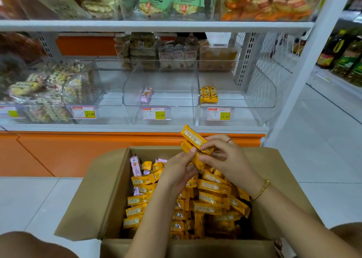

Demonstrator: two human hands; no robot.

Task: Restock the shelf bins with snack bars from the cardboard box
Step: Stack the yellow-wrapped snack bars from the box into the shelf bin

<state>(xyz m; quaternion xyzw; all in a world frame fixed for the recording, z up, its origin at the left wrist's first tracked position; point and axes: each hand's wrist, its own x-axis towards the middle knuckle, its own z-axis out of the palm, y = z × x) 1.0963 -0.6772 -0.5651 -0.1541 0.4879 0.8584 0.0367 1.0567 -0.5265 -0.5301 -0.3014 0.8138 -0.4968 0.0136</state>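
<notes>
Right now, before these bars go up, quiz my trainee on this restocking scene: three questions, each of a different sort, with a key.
1. True or false: the bin above the 15.80 price tag holds a single pink bar.
2. Multiple choice: above the cardboard box, the left hand and right hand together hold: A) yellow bars; B) pink bars; C) a price tag.
3. Fill in: the stocked yellow bars lie in the bin just ___ of the pink bar's bin.
Key: 1 true; 2 A; 3 right.
</notes>
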